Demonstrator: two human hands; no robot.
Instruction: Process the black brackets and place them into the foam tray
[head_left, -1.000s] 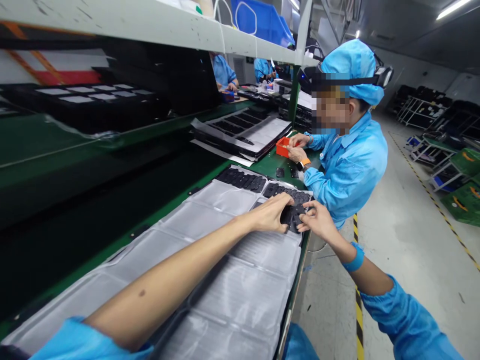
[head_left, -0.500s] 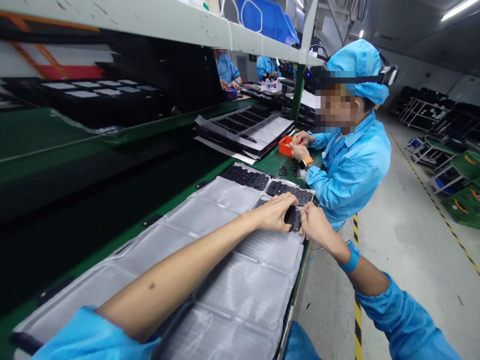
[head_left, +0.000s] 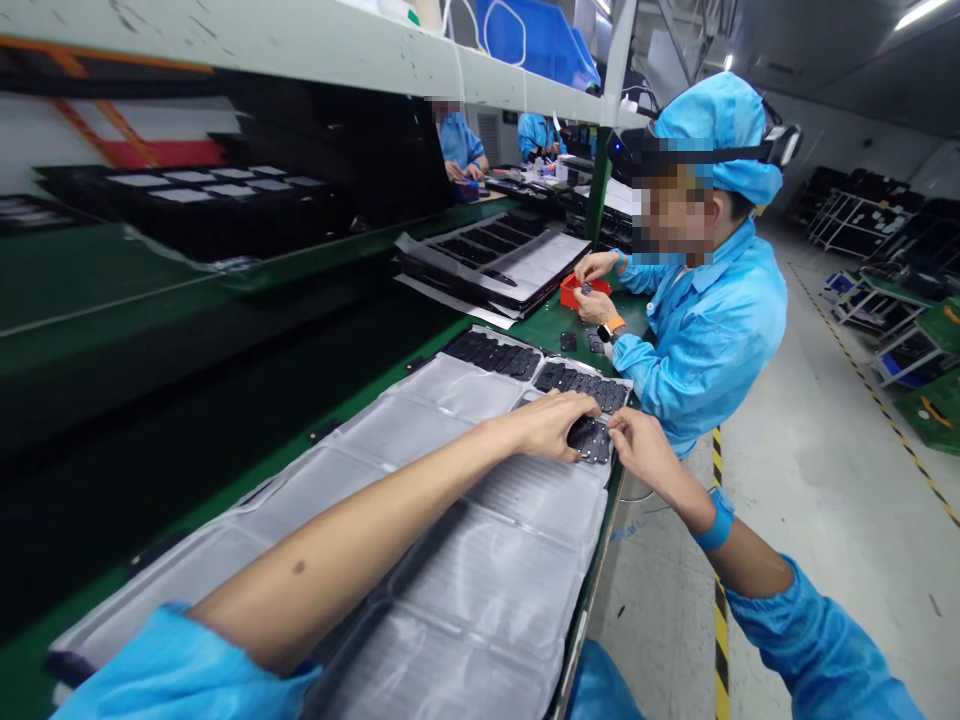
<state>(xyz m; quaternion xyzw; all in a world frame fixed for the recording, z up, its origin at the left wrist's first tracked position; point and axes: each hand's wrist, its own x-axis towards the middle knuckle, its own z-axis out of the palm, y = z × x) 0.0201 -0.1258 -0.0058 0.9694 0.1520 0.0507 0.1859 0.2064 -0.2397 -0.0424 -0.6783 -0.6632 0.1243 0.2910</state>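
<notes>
My left hand (head_left: 559, 422) reaches to the far right part of a tray (head_left: 495, 520) lined with whitish film. Its thumb and fingers curve around a row of small thin black plates (head_left: 597, 442) in one compartment. At the right end of this row is my right hand (head_left: 641, 442), its thumb and fingertips pinched together near the tray's edge. Whatever those fingertips hold, if anything, is too small to make out. More black plates (head_left: 491, 352) lie in overlapping rows in the two far compartments. Film covers the nearer compartments.
A co-worker (head_left: 701, 310) sits beyond the tray, hands over a red bin (head_left: 571, 290). Stacked trays (head_left: 517, 265) stand at the back of the green bench. A shelf beam (head_left: 300, 60) crosses above. Along the right runs the bench edge, with floor beyond.
My right hand has shifted slightly right, and more of the black plates shows between my hands. My left hand keeps its place around the row. The co-worker's hands have parted a little over the bin.
</notes>
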